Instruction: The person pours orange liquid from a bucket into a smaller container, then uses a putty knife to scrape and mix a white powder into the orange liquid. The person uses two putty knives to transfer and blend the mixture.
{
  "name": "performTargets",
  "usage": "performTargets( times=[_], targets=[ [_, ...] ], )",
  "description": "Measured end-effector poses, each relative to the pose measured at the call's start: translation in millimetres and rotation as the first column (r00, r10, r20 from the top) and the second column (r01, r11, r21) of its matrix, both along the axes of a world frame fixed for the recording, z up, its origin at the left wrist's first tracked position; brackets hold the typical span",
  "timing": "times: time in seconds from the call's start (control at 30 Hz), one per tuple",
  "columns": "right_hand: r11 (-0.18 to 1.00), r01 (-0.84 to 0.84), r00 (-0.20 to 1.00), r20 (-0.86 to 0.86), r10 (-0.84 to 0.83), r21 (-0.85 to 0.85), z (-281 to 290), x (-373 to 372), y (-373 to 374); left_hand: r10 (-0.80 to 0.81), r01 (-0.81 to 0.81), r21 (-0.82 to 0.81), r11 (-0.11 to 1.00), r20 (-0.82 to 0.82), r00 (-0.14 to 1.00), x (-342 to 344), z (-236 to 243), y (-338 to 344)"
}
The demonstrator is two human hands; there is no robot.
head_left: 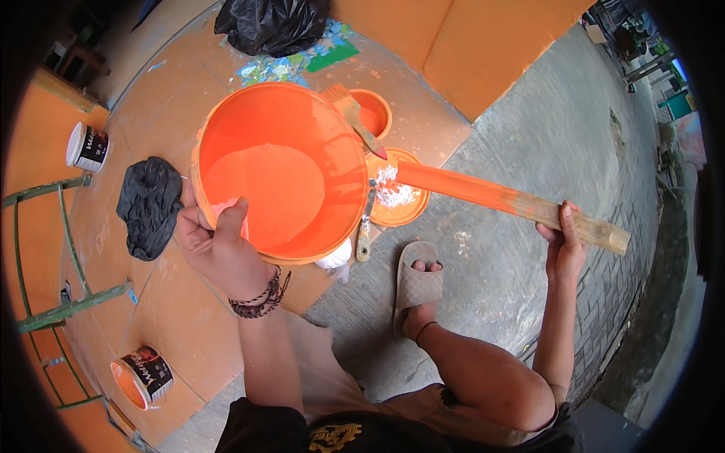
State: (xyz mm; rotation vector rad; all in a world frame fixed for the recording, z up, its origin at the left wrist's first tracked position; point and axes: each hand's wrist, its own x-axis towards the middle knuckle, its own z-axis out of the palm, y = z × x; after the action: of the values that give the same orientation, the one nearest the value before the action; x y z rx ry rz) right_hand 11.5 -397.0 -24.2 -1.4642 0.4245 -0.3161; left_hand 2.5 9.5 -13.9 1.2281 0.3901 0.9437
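My left hand (222, 241) grips the near-left rim of a large bucket (268, 189) of orange paint, held tilted toward me. My right hand (559, 245) holds a long wooden stick (491, 198) coated in orange toward its far end, which lies over an orange-smeared round lid (396, 211) with white crumpled flecks. A paint brush (355, 117) rests by the bucket's right rim, in front of a small orange container (377, 106). A putty knife (364, 234) is beside the bucket, and a white bundle (334, 258) is partly hidden beneath it.
Black plastic bags (147, 208) (264, 23) and paint tubs (89, 147) (143, 377) sit on the tan tiles. A green metal frame (68, 313) stands at left, an orange wall corner (483, 53) at top. Grey concrete (544, 136) runs right; my sandaled foot (415, 287) is below the lid.
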Motion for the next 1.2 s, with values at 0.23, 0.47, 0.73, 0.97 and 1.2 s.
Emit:
performTargets(
  times=[0.23,0.47,0.73,0.97,1.2],
  targets=[
    [0.982,-0.095,0.981,0.15,0.12,-0.165,16,-7,11,-0.013,0.013,-0.008,1.0,0.018,1.0,-1,1,1],
    [0.97,-0.136,0.967,0.188,0.174,-0.199,26,-13,13,0.01,-0.01,0.011,1.0,-0.015,1.0,-2,2,0],
    [0.976,-0.036,0.975,0.206,0.08,-0.213,33,-11,8,-0.005,0.005,0.025,1.0,-0.028,1.0,-3,-1,1],
    [0.991,0.075,0.989,0.137,-0.06,-0.11,20,-4,5,0.008,-0.008,0.015,1.0,-0.015,1.0,-2,-3,0],
    [0.99,0.14,0.99,0.022,-0.139,-0.024,10,-1,2,0.01,-0.01,0.029,1.0,-0.014,1.0,-3,-5,1]
  ],
)
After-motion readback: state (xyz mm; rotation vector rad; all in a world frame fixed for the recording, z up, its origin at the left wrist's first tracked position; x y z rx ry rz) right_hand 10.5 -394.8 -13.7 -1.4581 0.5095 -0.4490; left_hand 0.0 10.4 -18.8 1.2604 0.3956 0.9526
